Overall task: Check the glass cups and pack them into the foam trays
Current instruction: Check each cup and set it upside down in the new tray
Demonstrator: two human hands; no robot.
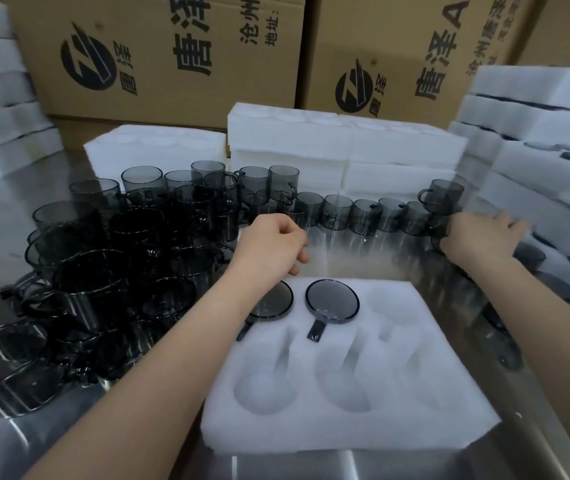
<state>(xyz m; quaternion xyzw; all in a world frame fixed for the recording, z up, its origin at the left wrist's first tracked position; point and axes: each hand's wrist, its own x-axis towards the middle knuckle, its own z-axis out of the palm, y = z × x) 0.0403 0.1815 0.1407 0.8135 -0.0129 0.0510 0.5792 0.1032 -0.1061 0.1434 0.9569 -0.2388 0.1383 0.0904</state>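
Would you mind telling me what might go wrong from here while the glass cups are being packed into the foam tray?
1. The right hand is blurred, right beside a perched cup standing on top of the end of the cup row; a knock could topple it.
2. The left forearm lies close to the crowded pile of cups, some stacked on others; a sideways sweep might chip or tip them.

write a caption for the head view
Two dark glass cups seated in the foam tray; left hand near it, right hand blurred by the cup row.
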